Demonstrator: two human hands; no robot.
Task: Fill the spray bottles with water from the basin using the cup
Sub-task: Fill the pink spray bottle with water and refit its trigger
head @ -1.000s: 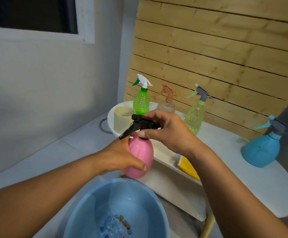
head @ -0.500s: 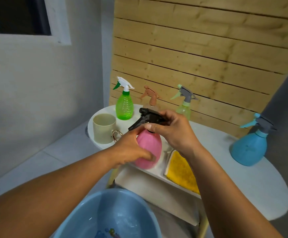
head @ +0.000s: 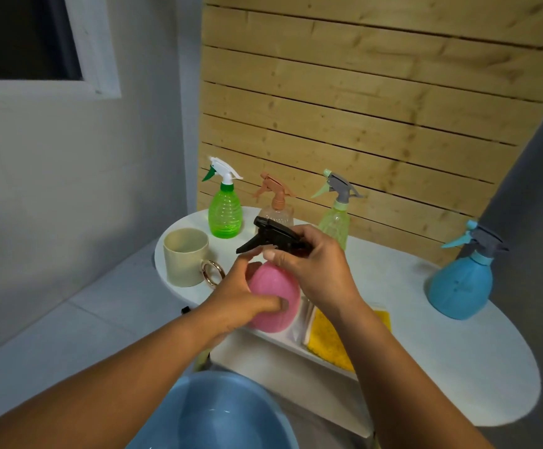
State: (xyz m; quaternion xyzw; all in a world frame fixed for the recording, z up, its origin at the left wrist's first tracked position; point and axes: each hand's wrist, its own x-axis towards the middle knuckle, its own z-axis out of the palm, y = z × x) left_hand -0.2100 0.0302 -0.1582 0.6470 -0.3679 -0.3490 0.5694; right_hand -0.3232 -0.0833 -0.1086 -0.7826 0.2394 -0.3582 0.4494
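Observation:
My left hand (head: pixel 244 294) wraps the body of a pink spray bottle (head: pixel 275 294), which is at the white table's front edge. My right hand (head: pixel 315 267) grips its black trigger head (head: pixel 271 238) on top. A beige cup (head: pixel 186 260) with a gold ring handle stands left of the bottle. Along the back stand a green bottle (head: pixel 225 210), a clear bottle with a brown head (head: pixel 276 205) and a pale green bottle with a grey head (head: pixel 335 218). A blue bottle (head: pixel 459 286) sits far right. The blue basin (head: pixel 218 416) lies below, near my arms.
The white oval table (head: pixel 442 361) stands against a wooden slat wall (head: pixel 361 108). A yellow cloth (head: pixel 328 341) lies in a tray at the table's front, right of the pink bottle. A grey wall and window frame are to the left, tiled floor below.
The pink bottle has gone from over the basin up and onto the table's front edge, both hands still on it. The view has tilted up, so less of the basin shows.

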